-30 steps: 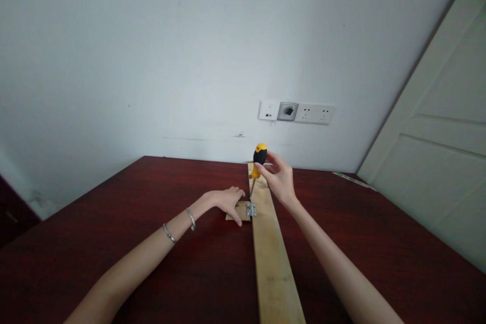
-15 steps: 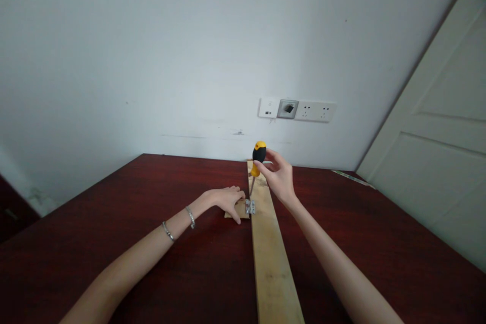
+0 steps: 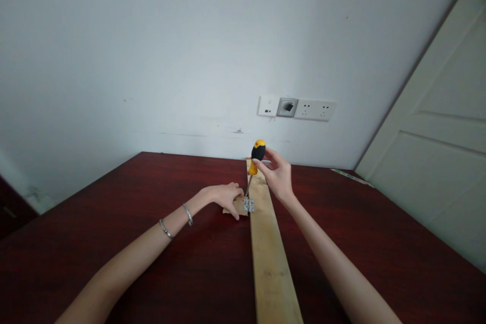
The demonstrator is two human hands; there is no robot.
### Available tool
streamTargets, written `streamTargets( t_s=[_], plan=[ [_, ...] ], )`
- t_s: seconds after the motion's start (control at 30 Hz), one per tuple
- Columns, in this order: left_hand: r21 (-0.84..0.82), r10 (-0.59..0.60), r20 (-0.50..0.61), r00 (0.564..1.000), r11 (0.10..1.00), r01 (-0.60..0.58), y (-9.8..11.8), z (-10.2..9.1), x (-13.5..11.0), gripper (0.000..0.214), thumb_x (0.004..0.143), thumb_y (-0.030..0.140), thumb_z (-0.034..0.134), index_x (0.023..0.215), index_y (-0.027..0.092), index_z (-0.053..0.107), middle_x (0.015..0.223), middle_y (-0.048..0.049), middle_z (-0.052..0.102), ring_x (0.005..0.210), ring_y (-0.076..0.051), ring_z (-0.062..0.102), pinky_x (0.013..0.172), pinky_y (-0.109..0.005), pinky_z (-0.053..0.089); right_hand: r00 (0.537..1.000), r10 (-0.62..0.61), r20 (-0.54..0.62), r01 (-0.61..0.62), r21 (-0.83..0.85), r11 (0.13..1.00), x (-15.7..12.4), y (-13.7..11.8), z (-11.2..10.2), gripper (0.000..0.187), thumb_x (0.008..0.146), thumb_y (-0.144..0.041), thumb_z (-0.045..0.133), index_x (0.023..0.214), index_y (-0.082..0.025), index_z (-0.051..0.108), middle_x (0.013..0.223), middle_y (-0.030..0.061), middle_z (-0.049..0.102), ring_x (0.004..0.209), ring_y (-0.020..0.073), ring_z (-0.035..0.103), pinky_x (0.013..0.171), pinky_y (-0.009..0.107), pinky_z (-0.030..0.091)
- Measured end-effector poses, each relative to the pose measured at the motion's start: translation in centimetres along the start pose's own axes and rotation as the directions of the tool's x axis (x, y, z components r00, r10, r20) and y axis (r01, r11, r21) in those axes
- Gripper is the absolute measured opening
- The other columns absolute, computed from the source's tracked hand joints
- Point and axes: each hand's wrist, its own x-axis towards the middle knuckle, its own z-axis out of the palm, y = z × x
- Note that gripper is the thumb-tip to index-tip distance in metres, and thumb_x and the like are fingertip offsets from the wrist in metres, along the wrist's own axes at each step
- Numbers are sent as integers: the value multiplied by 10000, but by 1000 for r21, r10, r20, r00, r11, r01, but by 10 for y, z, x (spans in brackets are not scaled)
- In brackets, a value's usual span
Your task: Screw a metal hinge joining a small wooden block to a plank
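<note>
A long pale wooden plank (image 3: 271, 258) lies on the dark red table (image 3: 114, 223), running away from me. A small metal hinge (image 3: 249, 204) joins it to a little wooden block (image 3: 238, 207) on its left side. My left hand (image 3: 224, 196) rests on that block, fingers curved down and pressing it flat. My right hand (image 3: 277, 174) pinches the black and yellow handle of a screwdriver (image 3: 257, 155), which stands nearly upright with its tip at the hinge.
A white wall with a row of sockets and a switch (image 3: 296, 109) rises behind the table. A white door (image 3: 440, 162) stands at the right. A thin strip (image 3: 351, 176) lies at the table's far right edge.
Both hands and the screwdriver have stayed at the hinge. The view has shifted slightly, and the left fingers have drawn a little closer to the hinge.
</note>
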Motion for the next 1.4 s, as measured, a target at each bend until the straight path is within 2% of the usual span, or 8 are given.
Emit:
streamTargets(
  t_s=[0.43, 0.93, 1.4],
  plan=[
    [25, -21, 23, 1000, 999, 20, 3, -2, 0, 848, 517, 654, 701, 1183, 167, 506, 1154, -119, 490, 990, -281, 522, 807, -327, 439, 999, -38, -18, 37, -66, 997, 0, 11, -1, 496, 700, -401, 697, 1122, -149, 632, 1063, 109, 664, 892, 240, 656, 775, 381, 565],
    [21, -43, 35, 998, 999, 42, 5, -4, -1, 823, 517, 647, 702, 1167, 181, 507, 1146, -108, 488, 967, -279, 533, 814, -343, 441, 999, -29, 18, 30, -44, 999, -1, 11, 0, 489, 715, -390, 691, 1141, -160, 621, 1077, 105, 661, 882, 232, 657, 772, 375, 570],
    [35, -13, 30, 999, 999, 12, 3, -2, 0, 832, 520, 653, 699, 1163, 159, 511, 1134, -121, 489, 969, -281, 532, 810, -341, 447, 999, -24, 34, 27, -68, 997, -2, 12, 1, 496, 718, -393, 688, 1144, -148, 619, 1080, 110, 661, 866, 233, 662, 763, 370, 564]
  ],
)
